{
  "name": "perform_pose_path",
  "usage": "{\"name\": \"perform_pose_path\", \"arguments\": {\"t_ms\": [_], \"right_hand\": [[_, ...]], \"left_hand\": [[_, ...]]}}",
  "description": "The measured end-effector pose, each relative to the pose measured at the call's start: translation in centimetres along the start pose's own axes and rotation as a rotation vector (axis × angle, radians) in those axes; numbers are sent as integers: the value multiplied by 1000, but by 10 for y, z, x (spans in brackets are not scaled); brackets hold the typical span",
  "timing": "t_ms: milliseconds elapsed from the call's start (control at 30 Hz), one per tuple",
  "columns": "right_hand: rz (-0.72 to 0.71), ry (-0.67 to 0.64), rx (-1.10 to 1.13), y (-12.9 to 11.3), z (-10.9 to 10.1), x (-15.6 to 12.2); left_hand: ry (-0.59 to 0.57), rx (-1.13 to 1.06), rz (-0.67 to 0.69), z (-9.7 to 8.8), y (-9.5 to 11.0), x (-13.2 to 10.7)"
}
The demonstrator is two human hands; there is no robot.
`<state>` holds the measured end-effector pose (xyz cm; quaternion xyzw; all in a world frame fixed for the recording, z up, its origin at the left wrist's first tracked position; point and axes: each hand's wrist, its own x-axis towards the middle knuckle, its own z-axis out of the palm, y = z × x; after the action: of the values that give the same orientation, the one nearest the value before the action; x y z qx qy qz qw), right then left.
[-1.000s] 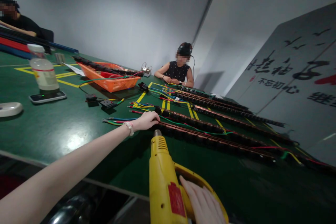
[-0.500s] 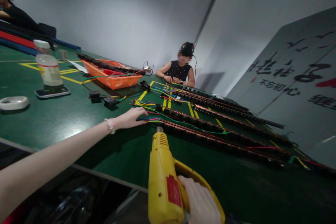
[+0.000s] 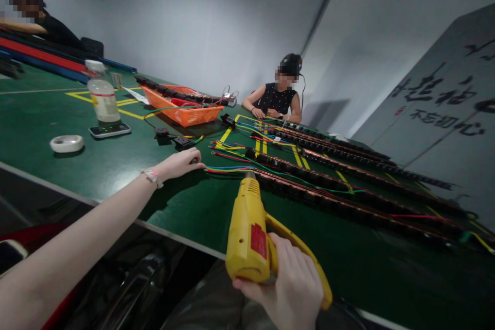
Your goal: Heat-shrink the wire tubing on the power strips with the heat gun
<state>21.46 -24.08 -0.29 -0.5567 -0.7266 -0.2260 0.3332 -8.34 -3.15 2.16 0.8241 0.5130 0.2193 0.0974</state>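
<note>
My right hand [image 3: 296,283] is wrapped round the handle of a yellow heat gun [image 3: 247,232]. Its metal nozzle points away from me, right at the spot where a bundle of coloured wires [image 3: 228,169] joins a long dark strip with copper bars [image 3: 309,196]. My left hand [image 3: 181,163], a light bracelet on its wrist, pinches the free end of that bundle between thumb and fingers. Red, blue, yellow and green wires run from the fingertips to the strip. The exact tips are hidden by the fingers.
More copper strips lie to the right. An orange basket [image 3: 201,116], black connectors [image 3: 181,143], a bottle [image 3: 104,100], a phone [image 3: 110,131] and a white oval case [image 3: 67,143] are on the green table [image 3: 116,165]. One person [image 3: 280,95] sits across, another [image 3: 58,31] far left.
My left hand has closed on the wire ends and drawn them left, straightening the bundle. The heat gun's nozzle now sits against the wire joint. The view has shifted slightly left.
</note>
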Motion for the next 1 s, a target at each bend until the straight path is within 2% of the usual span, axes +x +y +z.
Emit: {"name": "perform_pose_path", "arguments": {"t_ms": [133,300,433,500,700,833,1000], "right_hand": [[10,-41,-24,-1,-1,3],[-104,-83,0,19,-7,2],[63,-75,-110,28,-10,0],[111,-95,-152,26,-9,2],[73,-5,-212,20,5,14],[83,-26,-209,21,15,24],[120,-71,-209,16,18,32]], "left_hand": [[-84,-16,-84,-1,-3,0],[-85,23,-133,-2,2,1],[-94,78,-135,-2,6,1],[-76,108,-147,0,5,3],[60,170,-252,10,-4,11],[60,125,-218,11,-8,12],[68,105,-207,11,-10,12]]}}
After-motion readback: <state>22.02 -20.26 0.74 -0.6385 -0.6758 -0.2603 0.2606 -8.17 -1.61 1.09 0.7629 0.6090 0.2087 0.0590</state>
